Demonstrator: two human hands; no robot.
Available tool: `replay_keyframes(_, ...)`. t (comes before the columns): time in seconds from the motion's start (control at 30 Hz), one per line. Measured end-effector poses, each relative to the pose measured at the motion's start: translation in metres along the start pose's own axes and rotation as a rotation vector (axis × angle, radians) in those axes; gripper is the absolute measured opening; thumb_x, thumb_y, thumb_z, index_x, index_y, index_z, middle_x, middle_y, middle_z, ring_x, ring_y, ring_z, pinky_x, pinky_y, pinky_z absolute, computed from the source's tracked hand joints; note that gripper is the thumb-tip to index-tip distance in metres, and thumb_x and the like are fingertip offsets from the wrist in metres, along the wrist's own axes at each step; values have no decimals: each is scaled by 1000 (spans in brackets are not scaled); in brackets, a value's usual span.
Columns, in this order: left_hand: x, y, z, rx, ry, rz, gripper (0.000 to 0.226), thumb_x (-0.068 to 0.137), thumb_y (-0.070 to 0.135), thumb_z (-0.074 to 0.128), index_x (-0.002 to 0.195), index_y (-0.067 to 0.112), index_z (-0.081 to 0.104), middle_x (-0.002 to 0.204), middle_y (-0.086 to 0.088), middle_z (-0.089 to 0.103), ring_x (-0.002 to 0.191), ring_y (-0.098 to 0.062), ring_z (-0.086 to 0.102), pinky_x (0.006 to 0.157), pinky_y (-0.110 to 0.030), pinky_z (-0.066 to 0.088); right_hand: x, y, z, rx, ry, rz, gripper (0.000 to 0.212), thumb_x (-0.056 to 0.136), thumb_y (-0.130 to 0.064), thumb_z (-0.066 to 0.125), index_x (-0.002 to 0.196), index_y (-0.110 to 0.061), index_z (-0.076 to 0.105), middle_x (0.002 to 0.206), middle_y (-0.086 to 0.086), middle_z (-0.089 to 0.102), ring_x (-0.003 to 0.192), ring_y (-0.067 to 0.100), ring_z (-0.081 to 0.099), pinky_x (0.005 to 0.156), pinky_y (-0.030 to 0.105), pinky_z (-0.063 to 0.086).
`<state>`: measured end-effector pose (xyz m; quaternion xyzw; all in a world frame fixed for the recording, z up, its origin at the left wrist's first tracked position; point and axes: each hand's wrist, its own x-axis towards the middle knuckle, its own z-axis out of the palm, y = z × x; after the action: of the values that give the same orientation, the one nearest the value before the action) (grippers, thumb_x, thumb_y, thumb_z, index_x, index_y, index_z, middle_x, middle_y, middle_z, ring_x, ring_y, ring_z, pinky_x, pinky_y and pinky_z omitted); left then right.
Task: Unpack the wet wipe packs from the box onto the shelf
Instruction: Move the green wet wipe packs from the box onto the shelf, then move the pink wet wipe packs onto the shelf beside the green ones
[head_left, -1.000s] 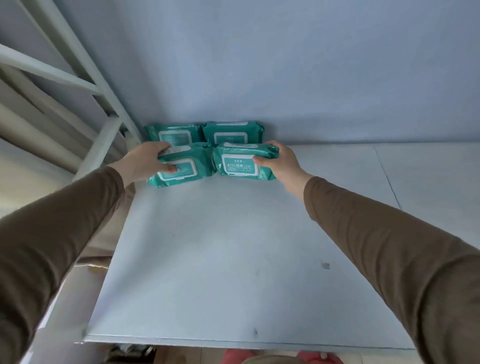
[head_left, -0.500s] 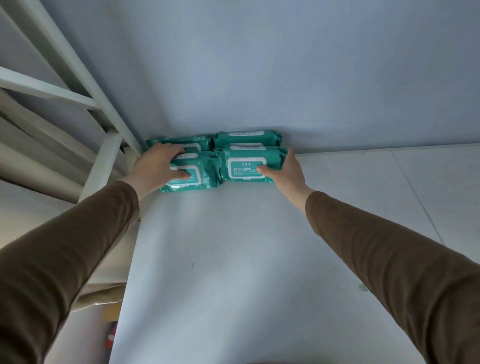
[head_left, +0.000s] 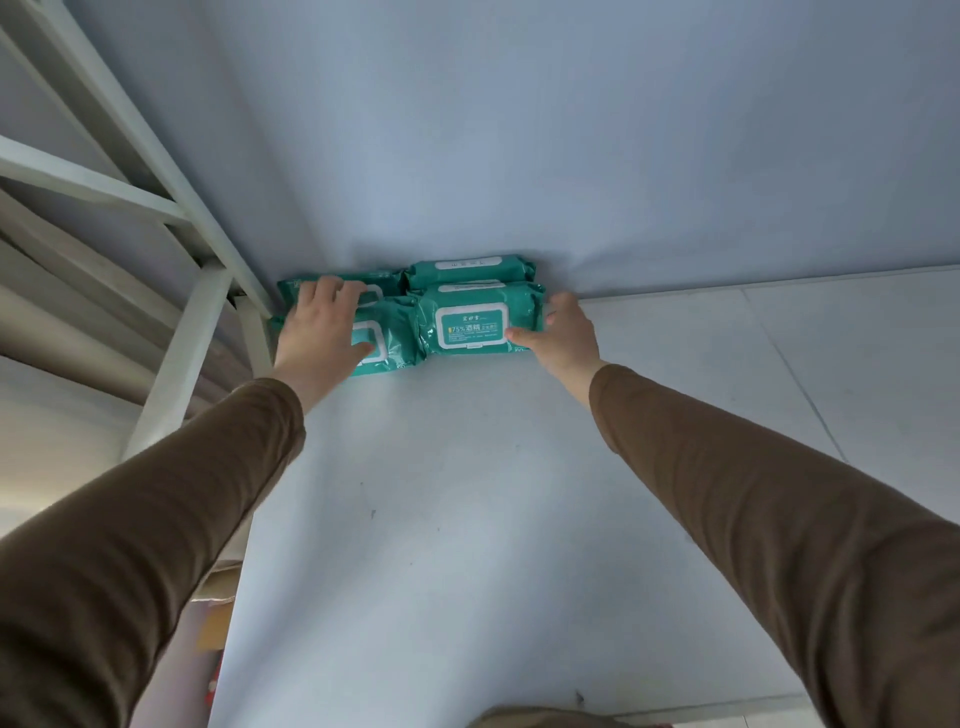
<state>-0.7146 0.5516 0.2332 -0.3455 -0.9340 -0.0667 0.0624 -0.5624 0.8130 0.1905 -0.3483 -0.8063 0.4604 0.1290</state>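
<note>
Though partly covered, "75%" pack label (head_left: 471, 327).

Left packs (head_left: 387, 332) half under the left hand (head_left: 322, 332); rear packs' (head_left: 470, 270) labels mostly hidden.

- Wet wipe packs (head_left: 470, 325): glossy teal-green wrappers, each with a white rounded-rectangle lid outline; the front right pack's label panel is teal with white lettering and a small yellow mark at its left edge.
- Rear right pack (head_left: 470, 268): same teal-green, with a narrow white strip along its top.
- Shelf (head_left: 441, 519): plain pale blue-grey board, unpatterned, with a few small dark specks.
- Wall (head_left: 519, 130): uniform muted blue-grey, no pattern.
- Shelf frame (head_left: 171, 364): off-white painted bars.
- Sleeves (head_left: 753, 519): solid brown, no print, on both arms.
- Cardboard (head_left: 213, 631) below the shelf's left edge: tan, with a red patch just under it.
</note>
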Motion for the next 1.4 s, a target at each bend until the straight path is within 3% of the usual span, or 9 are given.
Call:
replay_keyframes(0.17,-16,69,1,-61,89,159,65,78,25,75,135,13,48,134,-10,48,124,-34,39,106,-45,38,-42,22,-50,-142,32,-87,63,78,-36,78,129,-14,50,123,6,58,117,25,50,96,37,44)
replay_keyframes(0.37,-37,205,8,-186,-7,330,53,84,31,70,131,13,53,126,-6,54,118,-29,45,96,-43,44,-122,80,-161,-354,90,-132,50,86,-35,67,130,-18,51,127,2,56,119,24,46,98,42,43)
replay_keyframes(0.67,-129,475,24,-342,-121,626,44,90,35,64,131,22,54,126,7,55,117,-17,47,79,-35,49,-279,229,-359,-493,268,-5,44,90,-34,60,131,-19,51,131,2,53,121,24,45,99,42,41)
replay_keyframes(0.97,-265,720,51,-424,-249,828,46,90,35,64,133,22,53,130,4,54,119,-20,47,91,-36,47,-423,388,-525,-494,294,194,44,89,-33,60,130,-19,53,129,4,54,120,25,47,98,41,43)
replay_keyframes(1.1,-291,797,75,-405,-321,864,46,88,35,65,131,23,55,129,3,55,118,-21,48,96,-39,46,-445,453,-575,-450,311,297,43,90,-35,59,130,-21,52,128,2,53,120,23,46,97,38,43)
replay_keyframes(1.4,-288,963,167,-370,-536,888,45,89,38,65,131,25,53,126,2,56,117,-20,51,90,-33,44,-426,608,-669,-340,185,522,49,93,-34,62,136,-17,49,139,5,50,130,24,45,104,41,42)
